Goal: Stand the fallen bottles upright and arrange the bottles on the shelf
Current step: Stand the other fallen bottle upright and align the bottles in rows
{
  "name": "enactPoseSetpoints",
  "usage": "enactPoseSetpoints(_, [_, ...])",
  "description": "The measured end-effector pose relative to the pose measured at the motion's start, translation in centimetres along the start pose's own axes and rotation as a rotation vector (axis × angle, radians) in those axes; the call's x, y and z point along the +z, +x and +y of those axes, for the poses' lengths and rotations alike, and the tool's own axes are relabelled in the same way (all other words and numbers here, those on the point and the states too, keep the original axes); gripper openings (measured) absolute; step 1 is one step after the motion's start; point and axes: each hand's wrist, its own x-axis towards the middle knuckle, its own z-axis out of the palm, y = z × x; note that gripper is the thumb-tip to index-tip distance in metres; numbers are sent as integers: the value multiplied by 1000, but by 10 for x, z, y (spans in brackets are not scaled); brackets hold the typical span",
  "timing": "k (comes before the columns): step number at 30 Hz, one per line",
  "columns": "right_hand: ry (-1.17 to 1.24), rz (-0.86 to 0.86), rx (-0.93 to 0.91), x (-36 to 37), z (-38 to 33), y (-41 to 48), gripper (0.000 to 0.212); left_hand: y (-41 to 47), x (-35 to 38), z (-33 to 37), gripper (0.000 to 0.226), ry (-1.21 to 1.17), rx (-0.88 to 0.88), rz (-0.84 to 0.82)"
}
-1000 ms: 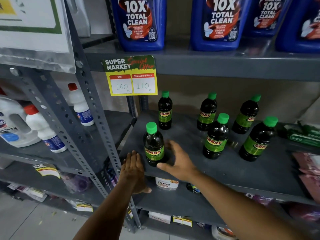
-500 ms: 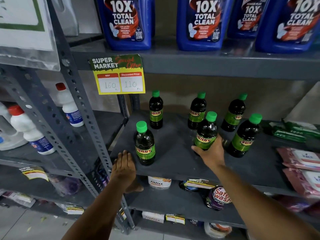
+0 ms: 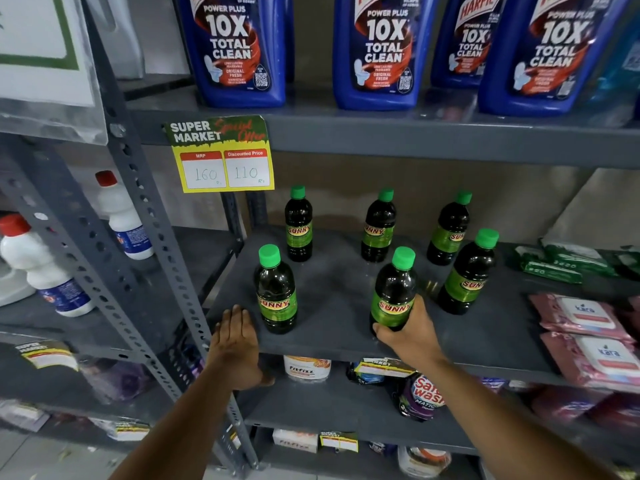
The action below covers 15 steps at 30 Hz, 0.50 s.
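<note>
Several dark Sunny bottles with green caps stand upright on the grey shelf [image 3: 339, 299]. My right hand [image 3: 412, 332] is wrapped around the base of the front middle bottle [image 3: 393, 292]. My left hand [image 3: 235, 337] lies flat on the shelf's front left corner, fingers together, just left of the front left bottle [image 3: 276, 289] and not touching it. A third front bottle [image 3: 467, 275] stands at the right. Behind them stand three more: back left bottle [image 3: 298, 225], back middle bottle [image 3: 378, 226], back right bottle [image 3: 448, 230].
A price tag [image 3: 221, 155] hangs from the upper shelf, which carries big blue cleaner bottles [image 3: 239, 50]. Pink wipe packs [image 3: 585, 318] and green packs [image 3: 550, 268] lie at the shelf's right. A perforated upright post [image 3: 138, 188] stands left, with white bottles [image 3: 121, 216] beyond.
My right hand left the front left bottle, went right and took hold of the front middle bottle, which has come nearer the shelf's front. The left hand stayed on the corner.
</note>
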Motion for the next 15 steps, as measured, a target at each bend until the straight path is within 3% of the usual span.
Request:
enactPoseSetpoints(4, [21,-17,-27,0,1,-6,76,-2,-3,2,148,26,0,-6])
enactPoseSetpoints(7, [124,-58,-118,-4,5,-13,106,-2,-3,2,149,32,-1,-4])
enactPoseSetpoints(9, [233,81,-219,-9,12,-21,109,-2,-2,1,149,20,3,-4])
enactPoseSetpoints(11, [307,301,-283,-20,16,-24,92,-2,-2,0,149,13,7,1])
enactPoseSetpoints(13, [333,487,-215,-41,21,-11,89,-2,-3,1,150,14,7,3])
enactPoseSetpoints(15, [243,574,-74,-65,21,8,103,-1,-3,1,150,22,1,-3])
